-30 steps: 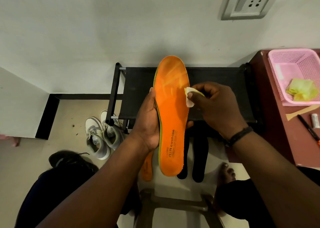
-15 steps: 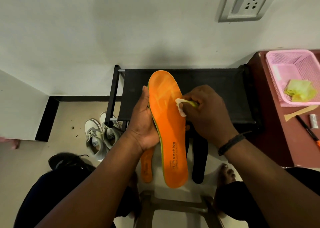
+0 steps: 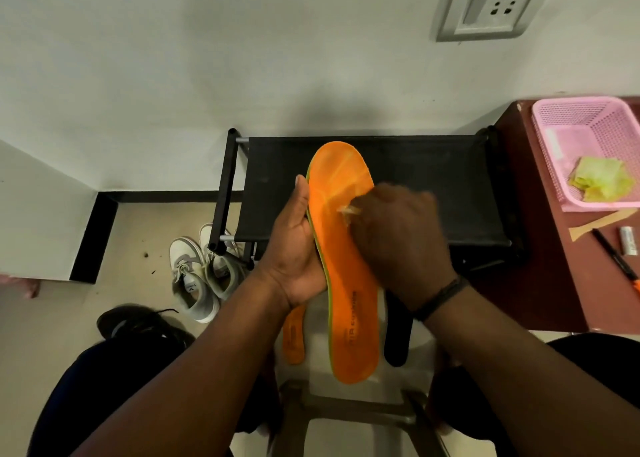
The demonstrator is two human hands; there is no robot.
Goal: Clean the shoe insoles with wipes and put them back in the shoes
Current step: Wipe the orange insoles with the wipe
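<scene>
Head view, from 9 o'clock: white shoes (image 3: 201,273) on the floor, then the left hand (image 3: 294,248) whose fingers clasp the orange insole (image 3: 346,266) by its edge. Right hand (image 3: 401,238) fingers pinch a wipe (image 3: 348,210) on its middle. Hard rubbing may bend the insole or make it slip. 1 more orange insole (image 3: 292,338) lies below.

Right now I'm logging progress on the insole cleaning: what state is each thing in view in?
Orange insole: held up, toe end away, being wiped.
Left hand: gripping the insole's left edge.
Right hand: pressing the wipe on it, blurred.
Wipe: crumpled under fingertips.
Second orange insole: lying below.
Black insole: lying below.
White shoes: on the floor.
Pink basket: holding crumpled yellow-green wipes.
</scene>
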